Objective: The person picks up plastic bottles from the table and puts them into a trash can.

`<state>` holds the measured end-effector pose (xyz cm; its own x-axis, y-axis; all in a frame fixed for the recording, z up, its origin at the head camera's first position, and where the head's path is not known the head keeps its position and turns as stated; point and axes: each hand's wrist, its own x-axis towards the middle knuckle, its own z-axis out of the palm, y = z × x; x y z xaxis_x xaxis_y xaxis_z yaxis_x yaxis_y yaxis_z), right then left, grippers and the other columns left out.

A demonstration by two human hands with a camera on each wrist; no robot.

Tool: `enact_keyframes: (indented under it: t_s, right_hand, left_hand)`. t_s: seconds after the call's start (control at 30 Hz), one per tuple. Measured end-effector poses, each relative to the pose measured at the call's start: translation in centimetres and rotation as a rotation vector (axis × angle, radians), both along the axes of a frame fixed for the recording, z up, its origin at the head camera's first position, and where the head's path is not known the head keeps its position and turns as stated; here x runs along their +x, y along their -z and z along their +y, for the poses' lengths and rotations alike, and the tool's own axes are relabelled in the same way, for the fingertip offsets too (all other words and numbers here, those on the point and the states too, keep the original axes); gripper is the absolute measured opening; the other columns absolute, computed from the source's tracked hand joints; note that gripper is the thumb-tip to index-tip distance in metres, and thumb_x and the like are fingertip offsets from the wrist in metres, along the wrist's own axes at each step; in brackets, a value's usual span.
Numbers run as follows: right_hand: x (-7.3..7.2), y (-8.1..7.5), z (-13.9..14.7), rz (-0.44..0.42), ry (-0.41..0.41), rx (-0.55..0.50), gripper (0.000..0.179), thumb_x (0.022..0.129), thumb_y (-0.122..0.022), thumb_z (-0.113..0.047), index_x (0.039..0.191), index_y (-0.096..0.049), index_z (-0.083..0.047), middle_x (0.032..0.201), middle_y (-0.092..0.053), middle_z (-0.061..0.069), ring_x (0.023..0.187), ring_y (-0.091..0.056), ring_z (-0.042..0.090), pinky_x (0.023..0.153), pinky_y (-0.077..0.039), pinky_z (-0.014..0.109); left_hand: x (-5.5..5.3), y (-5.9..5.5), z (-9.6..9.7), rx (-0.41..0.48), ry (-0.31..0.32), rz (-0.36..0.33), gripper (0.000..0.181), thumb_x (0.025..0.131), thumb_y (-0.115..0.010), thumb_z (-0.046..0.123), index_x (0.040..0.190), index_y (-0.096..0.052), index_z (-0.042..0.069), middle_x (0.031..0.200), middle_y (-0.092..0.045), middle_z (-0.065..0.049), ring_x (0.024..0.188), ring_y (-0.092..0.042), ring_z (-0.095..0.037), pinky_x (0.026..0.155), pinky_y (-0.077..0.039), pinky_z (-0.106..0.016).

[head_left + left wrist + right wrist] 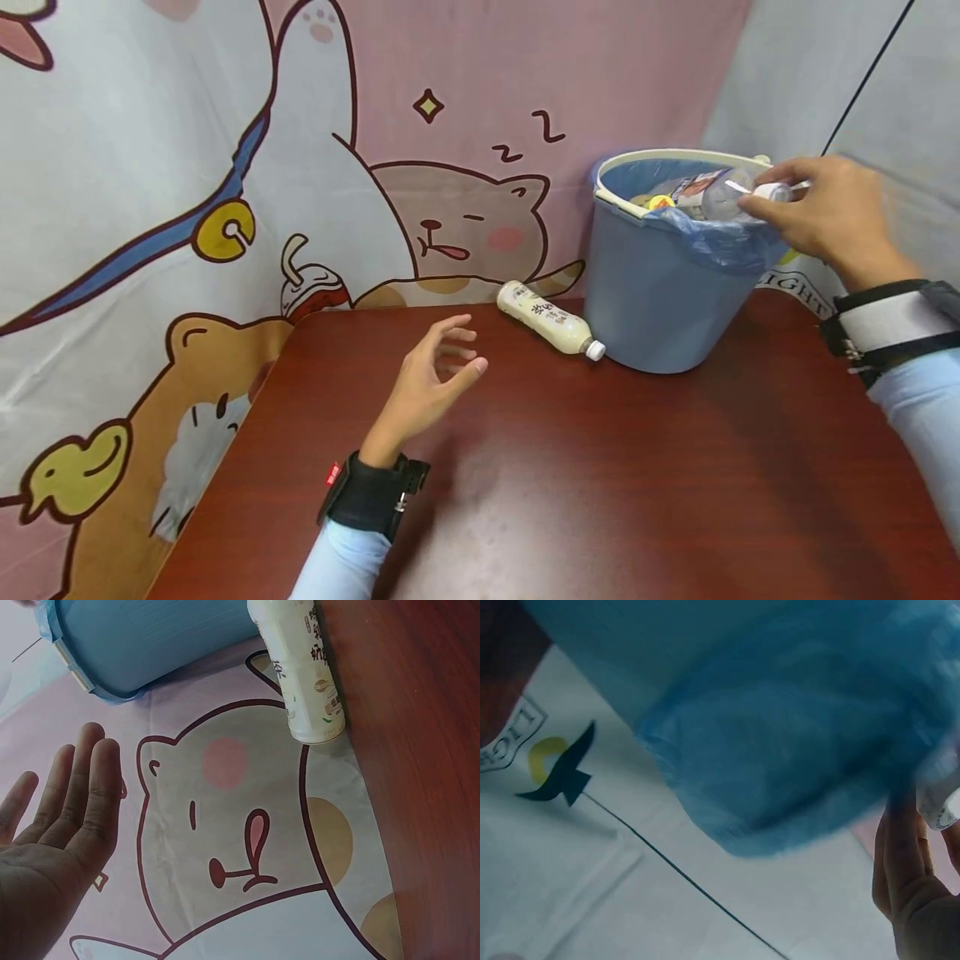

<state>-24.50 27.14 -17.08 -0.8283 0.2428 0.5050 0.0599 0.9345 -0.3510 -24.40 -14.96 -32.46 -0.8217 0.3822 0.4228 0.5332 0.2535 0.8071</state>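
At the top of the blue bucket (652, 292), my right hand (840, 208) pinches the white cap (772, 192) of a clear plastic bottle (723, 198). The bottle lies over the bucket's mouth, its cap end toward my fingers. In the right wrist view the white cap (937, 802) shows between thumb and fingers. My left hand (427, 379) hovers above the table with relaxed, slightly bent fingers and holds nothing. Beyond it a milky drink bottle (551, 321) with a white cap lies on its side, its cap end beside the bucket's base.
A thin blue plastic liner (780, 742) hangs over the bucket's edge. A yellow round item (661, 202) sits inside, by the bottle. The brown table (600, 467) backs onto a cartoon-printed cloth (465, 225).
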Motion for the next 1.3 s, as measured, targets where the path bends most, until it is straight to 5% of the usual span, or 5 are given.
enact_keyframes:
  t_s: [0.1, 0.4, 0.63, 0.8, 1.3]
  right_hand:
    - [-1.5, 0.7, -0.3, -0.031, -0.068, 0.061, 0.046, 0.088, -0.067, -0.030, 0.118, -0.066, 0.005, 0.106, -0.064, 0.037, 0.095, -0.056, 0.045, 0.063, -0.034, 0.037]
    - [-1.8, 1.4, -0.1, -0.007, -0.092, -0.012, 0.050, 0.090, -0.062, -0.029, 0.126, -0.061, 0.006, 0.118, -0.060, 0.037, 0.102, -0.060, 0.043, 0.070, -0.037, 0.030]
    - [1.1, 2.2, -2.1, 0.252, -0.130, -0.131, 0.041, 0.086, -0.066, -0.024, 0.119, -0.067, 0.002, 0.111, -0.063, 0.009, 0.079, -0.036, -0.025, 0.067, -0.029, -0.005]
    - [4.2, 5.1, -5.9, 0.395, -0.277, -0.231, 0.026, 0.084, -0.073, -0.011, 0.106, -0.072, 0.002, 0.094, -0.051, -0.031, 0.091, -0.049, -0.019, 0.075, -0.039, -0.005]
    - [7.5, 14.2, -11.0, 0.217, -0.635, -0.629, 0.023, 0.089, -0.065, 0.005, 0.112, -0.067, 0.002, 0.108, -0.063, -0.004, 0.099, -0.062, 0.002, 0.082, -0.052, 0.010]
  left_hand:
    - [0.1, 0.1, -0.2, 0.002, 0.002, 0.003, 0.056, 0.091, -0.069, 0.018, 0.142, -0.045, 0.018, 0.127, -0.060, -0.009, 0.107, -0.066, -0.024, 0.087, -0.056, -0.040]
    - [-0.1, -0.4, 0.1, -0.009, 0.005, 0.011, 0.056, 0.092, -0.068, 0.020, 0.143, -0.044, 0.019, 0.128, -0.059, -0.008, 0.106, -0.066, -0.021, 0.089, -0.055, -0.037]
    - [-0.4, -0.4, 0.3, -0.018, 0.009, 0.010, 0.055, 0.092, -0.068, 0.020, 0.142, -0.045, 0.018, 0.128, -0.059, -0.009, 0.105, -0.066, -0.022, 0.089, -0.055, -0.041]
    - [-0.6, 0.9, 0.1, -0.047, -0.011, -0.020, 0.052, 0.093, -0.068, 0.021, 0.140, -0.048, 0.015, 0.127, -0.060, -0.011, 0.106, -0.065, -0.024, 0.091, -0.054, -0.049]
    - [-2.8, 4.7, 0.7, -0.154, -0.109, -0.079, 0.047, 0.094, -0.066, 0.021, 0.137, -0.050, 0.009, 0.125, -0.060, -0.017, 0.114, -0.060, -0.039, 0.094, -0.050, -0.054]
